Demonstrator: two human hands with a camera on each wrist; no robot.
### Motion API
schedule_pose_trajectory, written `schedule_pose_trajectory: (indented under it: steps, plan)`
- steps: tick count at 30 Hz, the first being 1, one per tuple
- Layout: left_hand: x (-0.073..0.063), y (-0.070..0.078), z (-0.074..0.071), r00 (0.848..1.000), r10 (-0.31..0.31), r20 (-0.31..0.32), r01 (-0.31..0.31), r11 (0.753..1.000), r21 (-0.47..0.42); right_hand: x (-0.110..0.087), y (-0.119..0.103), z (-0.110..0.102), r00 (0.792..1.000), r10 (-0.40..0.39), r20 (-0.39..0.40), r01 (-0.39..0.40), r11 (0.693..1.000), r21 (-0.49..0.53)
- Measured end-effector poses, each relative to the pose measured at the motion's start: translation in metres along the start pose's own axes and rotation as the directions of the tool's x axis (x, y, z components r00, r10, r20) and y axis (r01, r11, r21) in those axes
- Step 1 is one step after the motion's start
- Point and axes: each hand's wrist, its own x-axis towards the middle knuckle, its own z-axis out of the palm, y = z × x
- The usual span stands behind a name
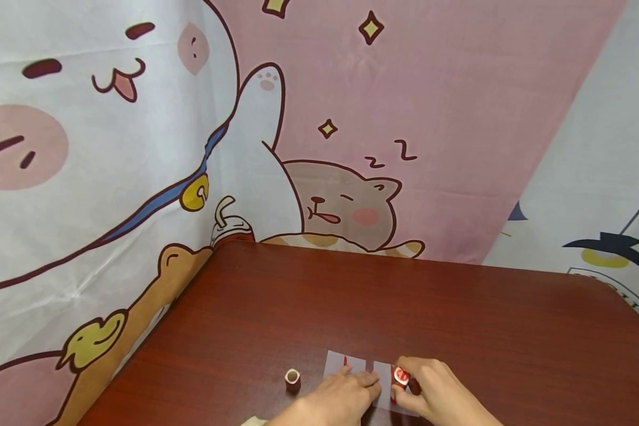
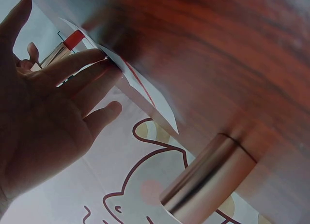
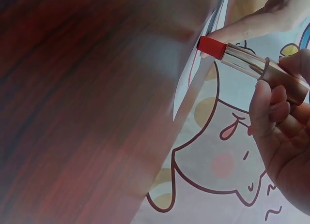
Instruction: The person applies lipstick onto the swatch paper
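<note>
My right hand [image 1: 431, 387] grips a lipstick [image 3: 242, 59] with a metallic tube, its red tip touching white paper [image 1: 382, 384]. In the right wrist view a red line runs along the paper from the tip. My left hand [image 1: 346, 393] rests with fingers extended across the paper, fingertips close to the lipstick. A second white piece of paper [image 1: 334, 362], bearing a red mark, lies partly hidden beneath my left hand. To the left of that hand, the shiny lipstick cap [image 1: 293, 381] stands upright on the table, seen larger as the metallic cap [image 2: 208, 178] in the left wrist view.
The reddish-brown wooden table [image 1: 351, 302] reaches back to a wall cloth [image 1: 431, 118] printed with cartoon animals, which also covers the left side. A small pale item [image 1: 252, 421] shows at the bottom edge, beside my left forearm.
</note>
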Motion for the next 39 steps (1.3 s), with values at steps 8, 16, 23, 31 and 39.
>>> schedule_pose_trajectory:
  steps: [8,16,23,31,39]
  plan:
    - [-0.0003,0.0003,0.0026,1.000,0.003,-0.011,-0.003,1.000,0.004,-0.0008,0.0004,0.0012,1.000,-0.023,-0.004,0.023,1.000,-0.009]
    - [0.0025,0.0006,0.0022,1.000,0.003,0.012,-0.003,1.000,-0.012,-0.0018,0.0003,-0.0002,1.000,-0.028,-0.002,0.028,0.999,-0.019]
    - [0.0020,0.0010,-0.0004,1.000,-0.015,0.021,0.015,1.000,-0.011,-0.0007,-0.0006,-0.0005,1.000,-0.029,0.002,0.029,0.999,-0.015]
    - [0.0011,0.0011,-0.0005,1.000,-0.020,0.018,0.020,1.000,-0.006,-0.0008,-0.0008,0.0002,1.000,-0.019,0.018,0.019,1.000,0.000]
    - [0.0009,0.0008,-0.0003,1.000,-0.013,0.011,0.013,1.000,0.002,-0.0009,0.0001,0.0006,1.000,-0.026,0.008,0.026,1.000,0.007]
